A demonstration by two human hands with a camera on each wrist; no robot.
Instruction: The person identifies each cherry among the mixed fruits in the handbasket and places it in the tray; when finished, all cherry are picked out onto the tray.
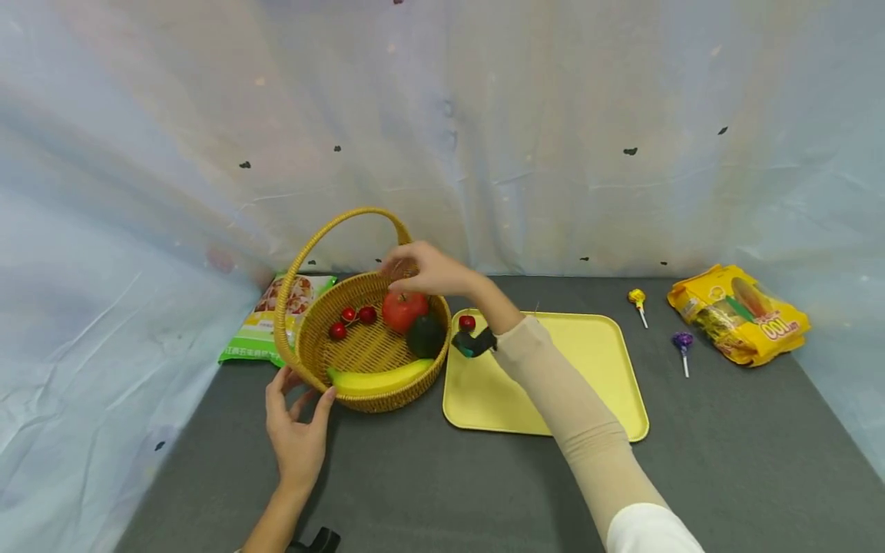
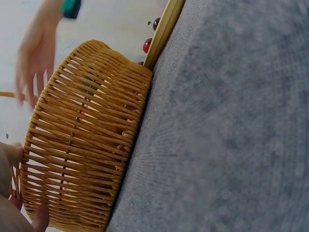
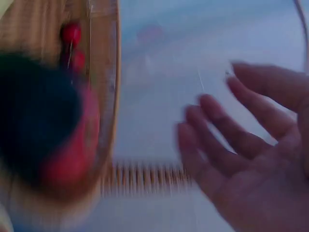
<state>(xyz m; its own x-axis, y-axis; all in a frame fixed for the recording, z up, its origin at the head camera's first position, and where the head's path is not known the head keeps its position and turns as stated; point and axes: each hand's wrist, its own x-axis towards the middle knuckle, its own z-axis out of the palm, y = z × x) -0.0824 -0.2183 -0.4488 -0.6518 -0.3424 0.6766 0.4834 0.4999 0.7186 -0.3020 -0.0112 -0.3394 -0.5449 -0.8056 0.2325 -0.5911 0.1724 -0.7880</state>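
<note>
A woven wicker basket (image 1: 376, 401) with a tall arched handle stands left of centre. Inside lie a banana (image 1: 380, 380), a red apple (image 1: 404, 309), a dark green avocado (image 1: 425, 336) and several cherries (image 1: 367, 315). At the basket's front left, my left hand (image 1: 299, 438) grips the rim near the foot of the handle; thumb and fingers also show at the weave (image 2: 82, 140) in the left wrist view. My right hand (image 1: 432, 269) hovers above the apple, near the far foot of the handle. Its fingers (image 3: 236, 130) are spread and loosely bent, holding nothing, in the blurred right wrist view.
Right of the basket lies a yellow tray (image 1: 498, 407), partly under my right forearm, with a dark red cherry (image 1: 467, 322) on it. Farther right are a yellow lollipop (image 1: 637, 296), a purple lollipop (image 1: 682, 340) and a yellow snack bag (image 1: 743, 315). A green package (image 1: 256, 338) lies behind the basket.
</note>
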